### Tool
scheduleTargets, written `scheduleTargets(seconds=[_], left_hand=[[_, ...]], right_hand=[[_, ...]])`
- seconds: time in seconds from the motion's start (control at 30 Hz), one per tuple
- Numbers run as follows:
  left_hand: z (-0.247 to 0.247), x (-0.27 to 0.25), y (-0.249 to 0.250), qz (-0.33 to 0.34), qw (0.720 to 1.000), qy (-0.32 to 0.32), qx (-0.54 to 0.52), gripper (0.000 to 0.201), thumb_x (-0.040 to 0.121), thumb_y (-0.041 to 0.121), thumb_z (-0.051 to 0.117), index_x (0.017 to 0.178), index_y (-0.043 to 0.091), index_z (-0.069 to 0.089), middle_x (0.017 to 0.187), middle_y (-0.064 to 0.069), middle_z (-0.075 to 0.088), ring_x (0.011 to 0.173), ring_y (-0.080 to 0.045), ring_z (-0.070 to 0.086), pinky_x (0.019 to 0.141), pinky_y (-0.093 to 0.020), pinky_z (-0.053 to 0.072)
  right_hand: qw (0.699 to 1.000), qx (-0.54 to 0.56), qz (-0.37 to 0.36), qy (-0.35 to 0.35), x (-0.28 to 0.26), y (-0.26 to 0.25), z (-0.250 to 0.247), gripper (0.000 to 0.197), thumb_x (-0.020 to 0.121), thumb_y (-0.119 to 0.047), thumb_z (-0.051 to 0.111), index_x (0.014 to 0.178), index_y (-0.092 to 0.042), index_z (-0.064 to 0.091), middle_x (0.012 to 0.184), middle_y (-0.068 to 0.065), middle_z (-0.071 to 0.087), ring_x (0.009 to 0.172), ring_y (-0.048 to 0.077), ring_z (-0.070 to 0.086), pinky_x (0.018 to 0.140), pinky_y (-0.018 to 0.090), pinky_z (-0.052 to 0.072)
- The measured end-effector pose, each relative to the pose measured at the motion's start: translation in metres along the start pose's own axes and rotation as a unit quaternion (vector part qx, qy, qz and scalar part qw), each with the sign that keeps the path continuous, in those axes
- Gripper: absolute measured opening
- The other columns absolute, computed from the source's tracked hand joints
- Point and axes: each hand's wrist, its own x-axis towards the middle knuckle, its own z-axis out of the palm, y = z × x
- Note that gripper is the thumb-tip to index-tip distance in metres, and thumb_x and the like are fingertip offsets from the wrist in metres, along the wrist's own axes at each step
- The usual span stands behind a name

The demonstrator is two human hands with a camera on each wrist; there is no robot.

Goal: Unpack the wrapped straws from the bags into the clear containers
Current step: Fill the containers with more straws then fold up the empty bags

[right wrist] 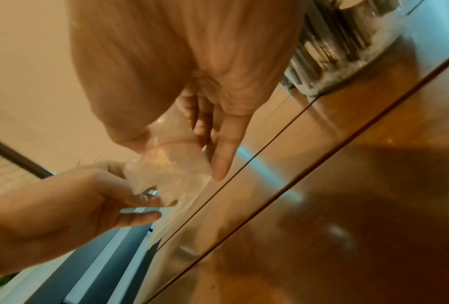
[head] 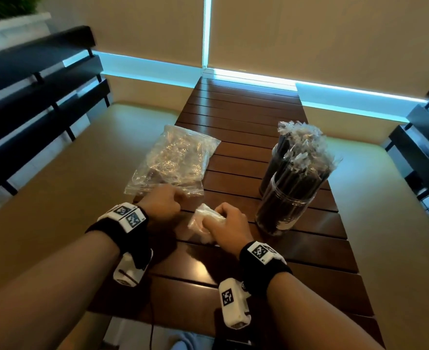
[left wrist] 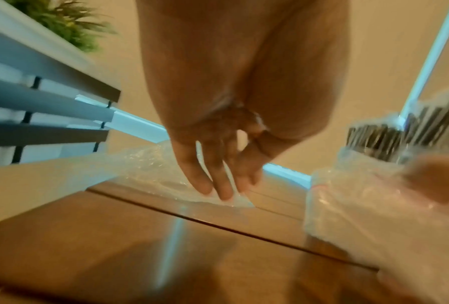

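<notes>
A large clear bag (head: 173, 157) lies flat on the left of the wooden slat table (head: 246, 109). My left hand (head: 178, 198) reaches to its near corner; in the left wrist view its straight fingers (left wrist: 223, 185) touch the bag's edge (left wrist: 145, 164). My right hand (head: 218, 221) grips a crumpled clear bag (head: 203, 218), and in the right wrist view that bag (right wrist: 171, 170) bulges from the hand while the index finger points down. Two clear containers, near (head: 284, 205) and far (head: 271, 168), stand at the right, packed with black wrapped straws (head: 301, 152).
Beige bench seats flank the table on the left (head: 69, 173) and the right (head: 372, 185), each with dark slatted backs (head: 31, 97). A beige wall with a lit blue strip closes the far end. A green plant (left wrist: 67, 24) sits on a ledge at the upper left.
</notes>
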Motion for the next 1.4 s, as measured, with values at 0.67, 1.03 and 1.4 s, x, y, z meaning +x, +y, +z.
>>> scheduleTargets(seconds=[0.67, 1.03, 1.4], left_hand=[[0.021, 0.002, -0.019, -0.068, 0.9, 0.171, 0.395, 0.064, 0.081, 0.075, 0.045, 0.119, 0.027, 0.063, 0.132, -0.009, 0.056, 0.115, -0.031, 0.054, 0.098, -0.053, 0.039], [0.052, -0.016, -0.009, 0.174, 0.948, -0.089, 0.251, 0.029, 0.091, 0.026, 0.061, 0.118, 0.035, 0.068, 0.156, 0.01, 0.036, 0.14, -0.011, 0.04, 0.117, -0.04, 0.029], [0.116, -0.05, -0.009, 0.127, 0.936, -0.126, 0.303, 0.09, 0.086, 0.083, 0.02, 0.151, 0.039, -0.022, 0.159, 0.002, -0.03, 0.15, -0.022, -0.02, 0.117, -0.062, -0.009]], right_hand=[[0.999, -0.007, -0.045, 0.019, -0.01, 0.002, -0.033, 0.032, 0.063, -0.02, 0.071, 0.081, -0.026, 0.045, 0.096, -0.002, 0.055, 0.084, 0.015, 0.051, 0.067, 0.026, 0.043], [0.923, -0.333, -0.157, -0.111, -0.047, -0.004, -0.056, 0.025, 0.082, -0.019, 0.055, 0.097, -0.025, 0.074, 0.117, -0.009, 0.057, 0.102, 0.019, 0.058, 0.087, 0.035, 0.051], [0.813, -0.516, -0.194, -0.188, -0.058, 0.019, -0.034, 0.03, 0.092, -0.036, 0.049, 0.114, -0.025, 0.066, 0.122, 0.004, 0.06, 0.118, 0.031, 0.05, 0.086, 0.044, 0.049]])
